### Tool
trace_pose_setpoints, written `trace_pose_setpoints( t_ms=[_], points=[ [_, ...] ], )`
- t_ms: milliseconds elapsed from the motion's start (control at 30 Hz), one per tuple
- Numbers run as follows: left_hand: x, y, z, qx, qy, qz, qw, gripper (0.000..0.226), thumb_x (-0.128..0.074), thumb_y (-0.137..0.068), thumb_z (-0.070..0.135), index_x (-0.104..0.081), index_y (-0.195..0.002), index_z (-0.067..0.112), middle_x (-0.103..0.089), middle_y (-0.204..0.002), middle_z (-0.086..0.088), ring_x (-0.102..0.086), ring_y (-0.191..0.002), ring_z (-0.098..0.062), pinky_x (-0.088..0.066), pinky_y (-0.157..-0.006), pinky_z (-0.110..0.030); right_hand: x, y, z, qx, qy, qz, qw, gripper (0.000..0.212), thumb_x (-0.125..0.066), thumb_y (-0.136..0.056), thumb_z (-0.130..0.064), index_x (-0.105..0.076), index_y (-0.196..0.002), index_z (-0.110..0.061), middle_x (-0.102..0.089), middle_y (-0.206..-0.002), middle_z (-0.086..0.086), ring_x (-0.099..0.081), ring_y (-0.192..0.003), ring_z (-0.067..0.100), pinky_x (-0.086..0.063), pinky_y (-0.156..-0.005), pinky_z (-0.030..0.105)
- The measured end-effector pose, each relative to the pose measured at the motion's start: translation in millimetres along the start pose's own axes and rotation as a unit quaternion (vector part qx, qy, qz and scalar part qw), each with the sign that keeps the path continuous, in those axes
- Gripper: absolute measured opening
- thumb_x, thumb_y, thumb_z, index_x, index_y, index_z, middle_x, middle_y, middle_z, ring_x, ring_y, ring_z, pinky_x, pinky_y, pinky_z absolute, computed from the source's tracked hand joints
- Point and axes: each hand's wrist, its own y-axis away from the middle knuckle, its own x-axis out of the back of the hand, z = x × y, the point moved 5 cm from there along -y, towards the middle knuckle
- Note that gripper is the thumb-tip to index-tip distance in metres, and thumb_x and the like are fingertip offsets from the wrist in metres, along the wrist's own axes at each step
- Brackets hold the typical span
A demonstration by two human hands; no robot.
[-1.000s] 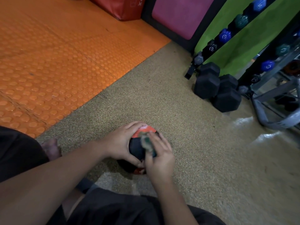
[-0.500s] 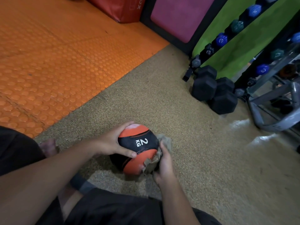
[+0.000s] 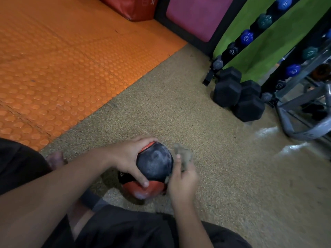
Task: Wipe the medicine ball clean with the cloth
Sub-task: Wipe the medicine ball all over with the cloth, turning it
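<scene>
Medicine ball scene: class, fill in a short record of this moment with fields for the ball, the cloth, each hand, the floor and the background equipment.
ball: medicine ball, black and orange-red, dusty pale smears on the black panel facing the camera
cloth: cloth, greyish, crumpled, at the ball's right side
left hand: left hand grips the ball, fingers over the top, thumb on the front
right hand: right hand holds the cloth
floor: speckled tan flooring beside an orange studded mat
background: black hex dumbbells on the floor by a rack
</scene>
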Motion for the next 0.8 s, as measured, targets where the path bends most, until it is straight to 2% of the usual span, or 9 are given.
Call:
trace_pose_setpoints(
  t_ms=[133, 200, 233, 300, 333, 400, 500, 600, 800],
  points=[
    [-6, -5, 5, -0.040, -0.019, -0.009, 0.999, 0.158, -0.099, -0.037, 0.069, -0.010, -0.164, 0.042, -0.014, -0.166, 0.019, -0.021, -0.153, -0.007, -0.027, -0.128, -0.033, -27, 40, -32, 0.243, 0.202, -0.107, 0.943, 0.049, -0.046, -0.097, -0.040, -0.052, -0.146, -0.042, -0.042, -0.159, -0.019, -0.025, -0.151, 0.020, -0.021, -0.119, 0.042],
    [-5, -2, 5, -0.047, -0.014, -0.003, 0.999, 0.156, -0.102, -0.041, 0.062, -0.012, -0.165, 0.039, -0.015, -0.166, 0.018, -0.019, -0.153, -0.005, -0.022, -0.127, -0.025, -24, 28, -22, 0.242, 0.192, -0.139, 0.941, 0.050, -0.049, -0.098, -0.040, -0.049, -0.148, -0.044, -0.041, -0.159, -0.020, -0.024, -0.149, 0.014, -0.019, -0.119, 0.034],
    [-4, 0, 4, -0.047, -0.010, 0.001, 0.999, 0.155, -0.102, -0.041, 0.062, -0.013, -0.164, 0.040, -0.015, -0.165, 0.019, -0.019, -0.154, -0.006, -0.022, -0.127, -0.026, -23, 16, -7, 0.183, 0.158, -0.151, 0.959, 0.045, -0.049, -0.101, -0.043, -0.053, -0.146, -0.043, -0.046, -0.155, -0.019, -0.030, -0.146, 0.010, -0.023, -0.119, 0.030],
    [-4, 4, 2, -0.041, -0.004, -0.001, 0.999, 0.153, -0.101, -0.038, 0.067, -0.011, -0.161, 0.050, -0.011, -0.163, 0.026, -0.020, -0.153, -0.006, -0.027, -0.127, -0.034, -20, -16, 26, -0.125, -0.030, -0.142, 0.981, 0.038, -0.054, -0.102, -0.051, -0.068, -0.131, -0.030, -0.065, -0.137, -0.005, -0.054, -0.133, 0.017, -0.041, -0.114, 0.036],
    [-4, 7, 0, -0.035, -0.004, -0.007, 0.999, 0.152, -0.100, -0.038, 0.069, -0.009, -0.159, 0.055, -0.008, -0.162, 0.030, -0.019, -0.153, -0.005, -0.028, -0.126, -0.037, -26, -21, 39, -0.270, -0.142, -0.136, 0.943, 0.035, -0.057, -0.103, -0.047, -0.074, -0.122, -0.023, -0.072, -0.126, 0.003, -0.064, -0.122, 0.023, -0.049, -0.109, 0.041],
    [-5, 11, -1, -0.034, -0.012, -0.017, 0.999, 0.153, -0.099, -0.037, 0.070, -0.005, -0.157, 0.059, -0.003, -0.163, 0.033, -0.016, -0.154, -0.004, -0.028, -0.127, -0.040, -34, -16, 37, -0.338, -0.230, -0.118, 0.905, 0.026, -0.055, -0.106, -0.032, -0.077, -0.113, -0.021, -0.076, -0.117, 0.004, -0.071, -0.111, 0.023, -0.053, -0.104, 0.047],
    [-1, 8, -7, -0.041, 0.012, -0.004, 0.999, 0.149, -0.104, -0.043, 0.057, -0.011, -0.160, 0.051, -0.013, -0.164, 0.025, -0.023, -0.150, -0.001, -0.025, -0.122, -0.018, -33, 14, -14, -0.037, -0.076, -0.110, 0.990, 0.028, -0.046, -0.107, -0.034, -0.070, -0.119, -0.038, -0.065, -0.135, -0.018, -0.051, -0.137, 0.010, -0.034, -0.120, 0.046],
    [1, 3, -15, -0.064, 0.020, -0.004, 0.998, 0.135, -0.102, -0.063, 0.042, -0.014, -0.165, 0.036, -0.022, -0.165, 0.013, -0.029, -0.149, -0.004, -0.021, -0.107, 0.002, -43, 64, -45, 0.214, 0.166, -0.211, 0.939, 0.045, -0.044, -0.103, -0.039, -0.050, -0.147, -0.043, -0.030, -0.163, -0.028, 0.000, -0.159, 0.013, 0.005, -0.127, 0.049],
    [-2, 7, -18, -0.020, 0.035, 0.021, 0.999, 0.153, -0.093, -0.039, 0.075, -0.012, -0.165, 0.042, -0.021, -0.165, 0.017, -0.025, -0.151, -0.005, -0.026, -0.125, -0.027, -39, 21, -38, 0.135, 0.166, -0.195, 0.957, 0.051, -0.030, -0.103, -0.051, -0.038, -0.153, -0.049, -0.022, -0.163, -0.035, 0.009, -0.158, 0.006, 0.014, -0.125, 0.049]
  ],
)
